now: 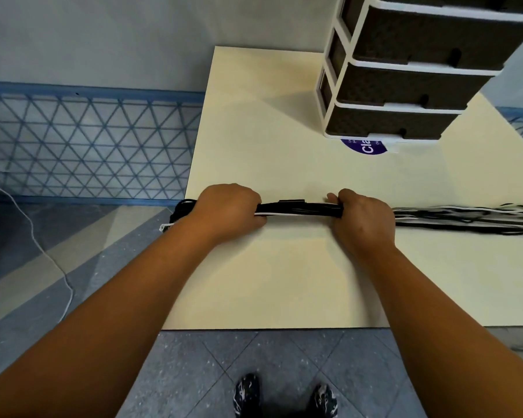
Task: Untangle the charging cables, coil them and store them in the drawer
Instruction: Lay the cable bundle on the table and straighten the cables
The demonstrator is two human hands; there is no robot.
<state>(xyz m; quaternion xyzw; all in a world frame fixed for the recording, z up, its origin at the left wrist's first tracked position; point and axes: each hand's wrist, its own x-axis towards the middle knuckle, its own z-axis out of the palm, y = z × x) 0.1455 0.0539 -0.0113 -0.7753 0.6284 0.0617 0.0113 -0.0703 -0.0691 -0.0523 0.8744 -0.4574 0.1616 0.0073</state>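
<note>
**Both hands clamped on a bundle of cables**

The person stands at the near edge of the cream tabletop, arms stretched forward. The left hand and the right hand are each curled tight around the same bundle of cables, black with a white strand or two, holding a short straight stretch of it between them just above the surface. Past the left hand a dark loop and a white plug end hang over the table's left edge; past the right hand the loose ends fan out along the tabletop toward the right.

The cables look light and limp, and probably a little slick, so the loose strands would likely slide apart once the grip eases. A small dark clip or tie appears to sit on the held stretch. Holding close on both sides of it seems sensible for working strands free.

The drawer unit, its dark drawers all pushed in, stands well behind at the back right.
</note>
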